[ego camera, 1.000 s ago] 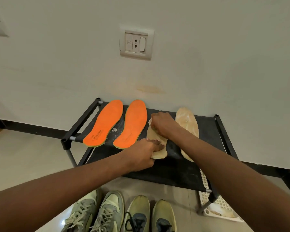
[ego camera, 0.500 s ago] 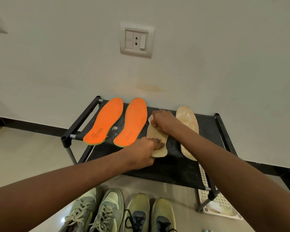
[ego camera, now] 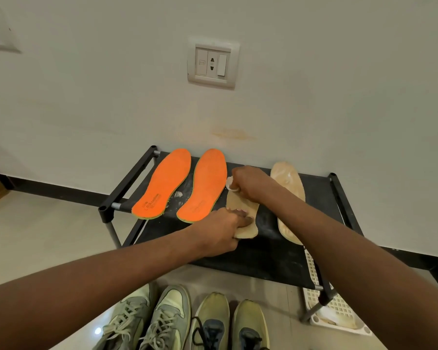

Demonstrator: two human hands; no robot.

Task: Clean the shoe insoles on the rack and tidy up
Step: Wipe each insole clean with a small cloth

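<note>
Nearest the viewer, at six o'clock on the floor, stand two pairs of sneakers (ego camera: 182,322), toes toward the rack. At four o'clock a white slotted basket (ego camera: 334,309) sits under the rack's right end.

Two bare forearms reach forward over the black shoe rack (ego camera: 268,258). The left hand (ego camera: 220,233), entering from eight o'clock, presses its fingers down on the heel end of a beige insole (ego camera: 243,210) lying flat on the rack's fabric top, pinning it in place. The right hand (ego camera: 250,184), coming from four o'clock, is clenched around a small white cloth or wipe (ego camera: 230,184) at the insole's toe end.

The insole looks thin, light and bendy, so it would likely slide or curl under rubbing; holding one end flat while wiping toward the other seems sensible, and lifting it by an edge should be easy.

A second beige insole (ego camera: 288,198) lies just right, partly hidden by the right forearm. At eleven o'clock two orange insoles (ego camera: 185,184) lie side by side, with white specks between them. Beyond, a wall socket (ego camera: 213,63) at twelve o'clock.
</note>
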